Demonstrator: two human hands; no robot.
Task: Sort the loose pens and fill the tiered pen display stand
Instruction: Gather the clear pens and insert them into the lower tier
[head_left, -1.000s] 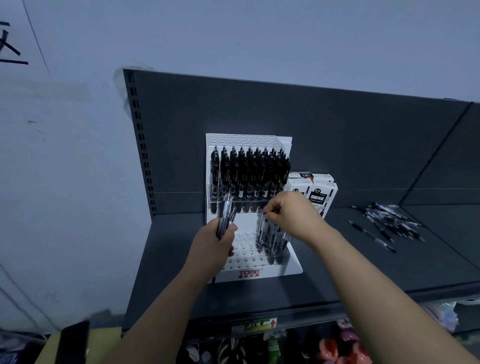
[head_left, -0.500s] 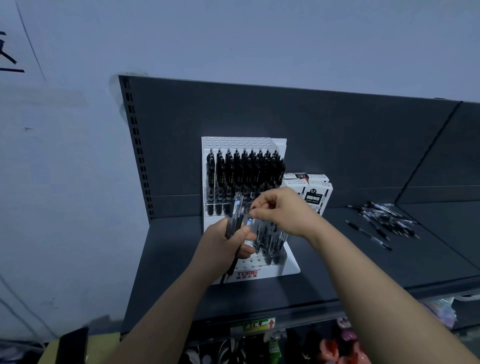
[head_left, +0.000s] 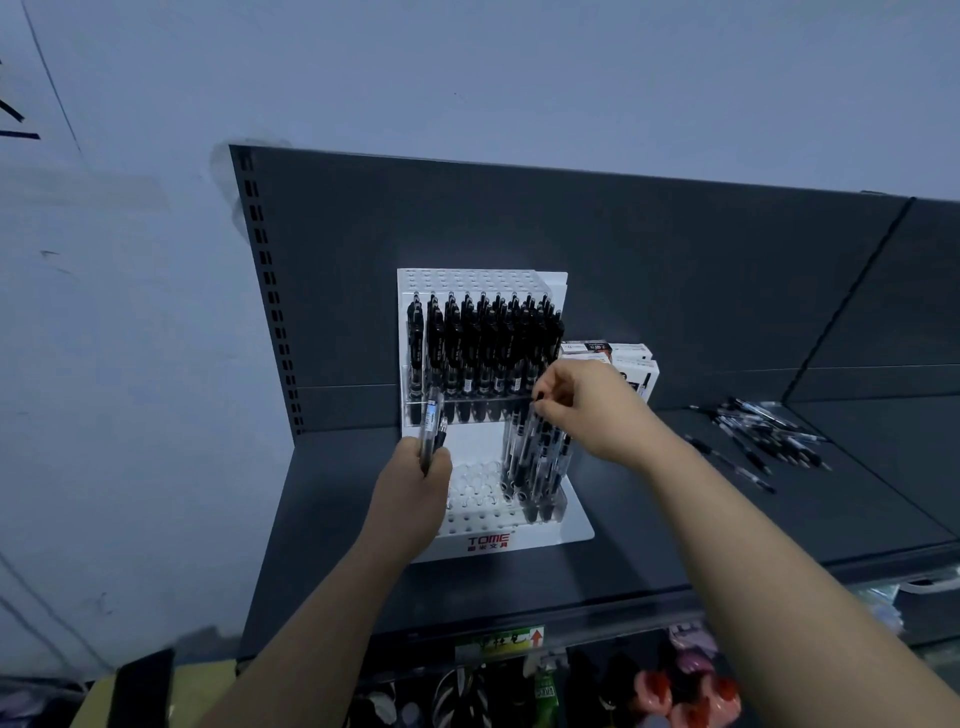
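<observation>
A white tiered pen display stand (head_left: 574, 530) sits on the dark shelf. Its upper tier is packed with black pens (head_left: 483, 343). On the right of its lower tier stand several clear pens (head_left: 535, 462); the left holes are bare. My left hand (head_left: 413, 493) is shut on a small bunch of clear pens (head_left: 432, 423), held upright in front of the stand's left side. My right hand (head_left: 587, 408) pinches the top of a clear pen standing in the lower tier's right group. Loose pens (head_left: 763, 434) lie scattered on the shelf to the right.
White pen boxes (head_left: 631, 358) stand just behind the stand's right side. The dark shelf (head_left: 332, 519) has a back panel and a front edge with a label (head_left: 498, 642). Coloured goods hang below the shelf. A pale wall is to the left.
My right hand took a pen from the bunch in my left hand and moved right, over the lower tier's pens. My left hand drew back to the left.
</observation>
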